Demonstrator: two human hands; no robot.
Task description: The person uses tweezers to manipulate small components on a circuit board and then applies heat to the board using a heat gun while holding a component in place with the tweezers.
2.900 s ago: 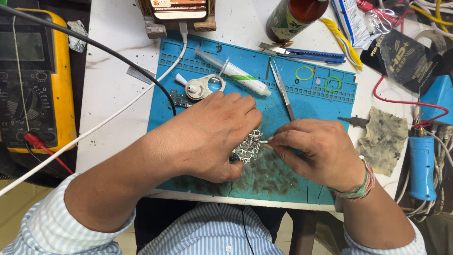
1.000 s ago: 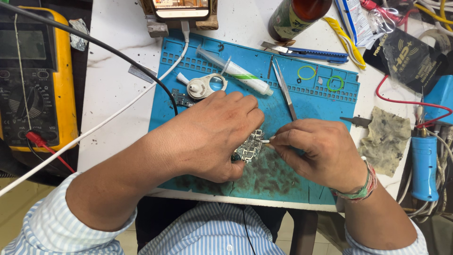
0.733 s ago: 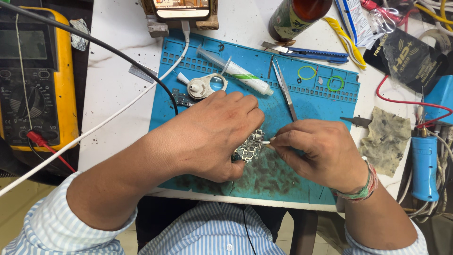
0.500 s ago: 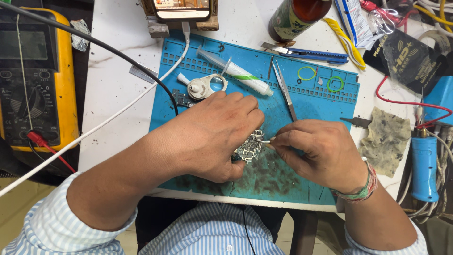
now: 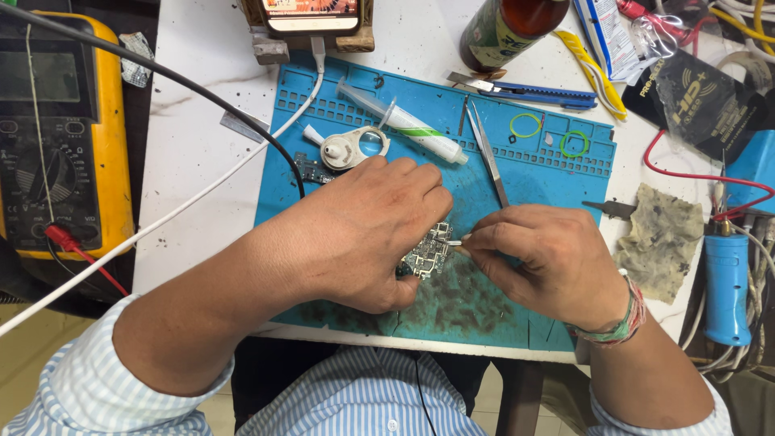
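Grip point(image 5: 367, 234) closed around circuit board point(image 5: 428, 258)

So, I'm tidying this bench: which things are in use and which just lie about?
In use:
left hand
right hand
small circuit board
blue mat

Lying about:
tweezers
syringe
magnifier
yellow meter
bottle
stained cloth

Change across the sequence is slight. The right hand point(image 5: 549, 262) has edged a little toward the left hand point(image 5: 363, 234), its pinched fingertips point(image 5: 472, 240) bringing the small pale piece point(image 5: 454, 242) closer against the edge of the small circuit board point(image 5: 428, 258).
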